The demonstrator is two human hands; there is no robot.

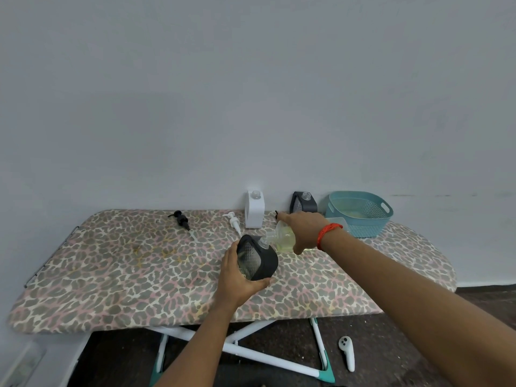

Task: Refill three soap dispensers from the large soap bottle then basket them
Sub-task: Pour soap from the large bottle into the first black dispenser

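My left hand [239, 277] grips a black soap dispenser [258, 258], tilted, with its cap off, near the middle of the board. My right hand [303, 229] holds the large clear soap bottle [282, 238] tipped on its side, its neck at the dispenser's mouth; yellowish soap shows inside. A white dispenser [254, 209] and a second black dispenser [303, 203] stand uncapped at the back by the wall. A black pump [180, 218] and a white pump [233, 220] lie loose on the board. The teal basket [360, 212] sits at the back right.
Everything rests on a leopard-print ironing board [111, 275] against a pale wall. Below it are white crossed legs with teal feet [326, 371] and a white controller [347, 351] on the dark floor.
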